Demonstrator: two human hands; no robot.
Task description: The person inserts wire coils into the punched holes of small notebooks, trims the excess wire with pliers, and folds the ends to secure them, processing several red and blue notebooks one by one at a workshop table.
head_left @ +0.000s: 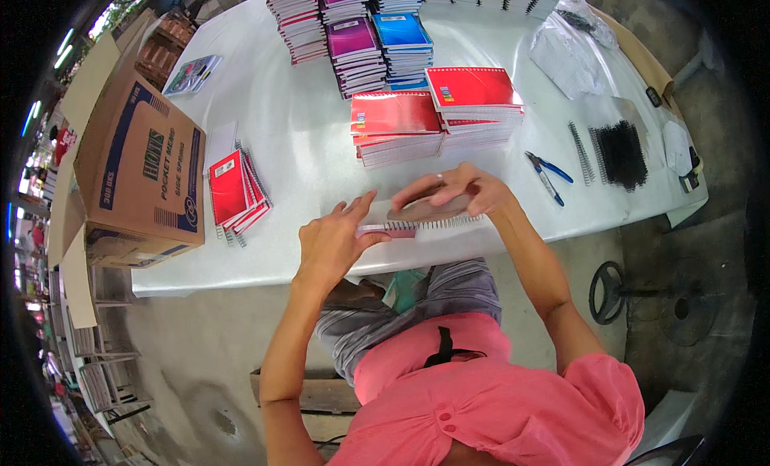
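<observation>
White table (305,129) stacked with notebooks. Both hands grip a spiral-bound notebook (425,217) at the near edge: left hand (333,241) fingers half-spread on its end, right hand (457,189) curled over it. The wire coil, seemingly part-threaded, could snag or skip holes if twisted.

A small spiral notebook (429,217) lay flat at the near edge of the white table (305,129), its wire coil facing the person (cover brownish, blurred), held between both hands, pinkish pages showing at its left end.
</observation>
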